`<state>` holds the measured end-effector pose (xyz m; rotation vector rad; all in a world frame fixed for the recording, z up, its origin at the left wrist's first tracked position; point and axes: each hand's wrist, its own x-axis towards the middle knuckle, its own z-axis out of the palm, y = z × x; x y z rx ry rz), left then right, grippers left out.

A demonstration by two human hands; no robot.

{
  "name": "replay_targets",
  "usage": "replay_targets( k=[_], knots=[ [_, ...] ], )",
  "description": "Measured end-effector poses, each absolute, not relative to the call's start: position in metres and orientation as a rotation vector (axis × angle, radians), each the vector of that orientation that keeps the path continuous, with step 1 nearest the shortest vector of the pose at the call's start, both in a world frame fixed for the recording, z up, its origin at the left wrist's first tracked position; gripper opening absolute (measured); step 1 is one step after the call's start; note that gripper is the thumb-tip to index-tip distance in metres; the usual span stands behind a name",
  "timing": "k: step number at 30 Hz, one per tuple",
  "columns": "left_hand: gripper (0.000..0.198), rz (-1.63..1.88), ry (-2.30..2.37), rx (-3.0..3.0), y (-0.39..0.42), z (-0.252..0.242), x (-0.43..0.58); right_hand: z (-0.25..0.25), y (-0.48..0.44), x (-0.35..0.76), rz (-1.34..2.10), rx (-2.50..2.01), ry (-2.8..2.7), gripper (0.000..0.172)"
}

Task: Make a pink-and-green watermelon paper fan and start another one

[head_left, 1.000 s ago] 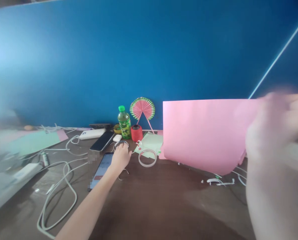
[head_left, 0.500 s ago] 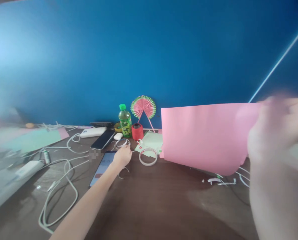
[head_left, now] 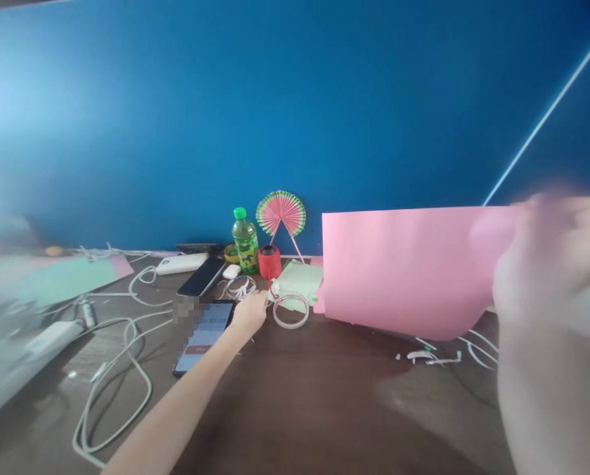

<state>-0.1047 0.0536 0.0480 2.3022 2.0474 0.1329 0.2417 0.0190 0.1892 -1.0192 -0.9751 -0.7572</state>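
My right hand (head_left: 536, 257), large and blurred at the right, grips a sheet of pink paper (head_left: 403, 264) by its right end. The sheet hangs upright above the table, its lower edge curving. Over the table's middle, my left hand (head_left: 252, 311) has its fingers drawn together; whatever they may hold is hidden. Just right of those fingers lies a roll of clear tape (head_left: 291, 320). A red strand runs down from a red thread spool (head_left: 269, 264) toward the fingertips. Under my left forearm is a lit phone (head_left: 206, 340).
A green-capped bottle (head_left: 245, 244) and a pink-and-green paper fan (head_left: 281, 214) stand by the blue wall (head_left: 225, 99). Pale green paper (head_left: 299, 277) lies behind the tape. White cables (head_left: 144, 389) loop at left. A dark phone (head_left: 202, 277) and paper scraps (head_left: 420, 356) lie about.
My left hand has shifted slightly right, closer to the tape roll, and its fingers point more to the right. More of the lit phone shows. The pink paper stays held in my right hand.
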Motion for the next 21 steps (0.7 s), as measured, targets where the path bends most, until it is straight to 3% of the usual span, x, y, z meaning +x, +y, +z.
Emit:
replay_targets(
  k=[7,16,21],
  knots=[
    [0.019,0.089,1.982,2.289,0.031,0.066,-0.124,0.187,0.023,0.241,-0.702,-1.007,-0.962,0.03],
    [0.041,0.25,1.653,2.606,0.109,0.059,-0.098,0.178,0.026,0.232,-0.553,-1.111,-0.935,0.029],
    [0.024,0.237,1.662,2.625,0.121,0.056,-0.092,0.165,0.027,0.229,-0.5,-1.131,-0.975,0.023]
  ],
)
